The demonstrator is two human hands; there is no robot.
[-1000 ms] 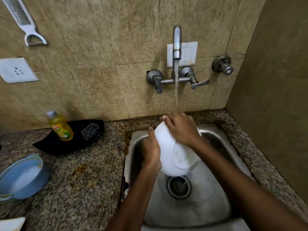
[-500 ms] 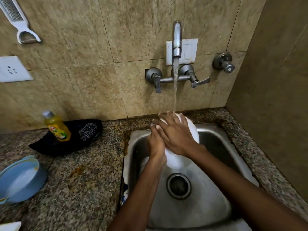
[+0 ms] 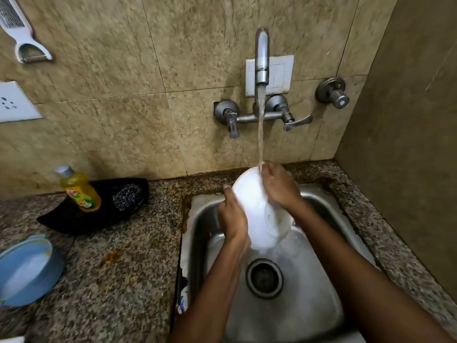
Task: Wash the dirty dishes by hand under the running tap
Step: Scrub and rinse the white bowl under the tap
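Sink (image 3: 321, 214) at lower centre, sunk in the surface (image 3: 128, 263); drain (image 3: 264, 278) in its floor. Tap (image 3: 261, 58) on the wall above, centre frame. Bowl (image 3: 257, 209) over the sink, between both hands: left hand (image 3: 232, 219), right hand (image 3: 279, 186). Tray (image 3: 74, 219) at left holding bottle (image 3: 80, 189) and scrubber (image 3: 127, 196). Dish (image 3: 27, 271) at lower left edge.
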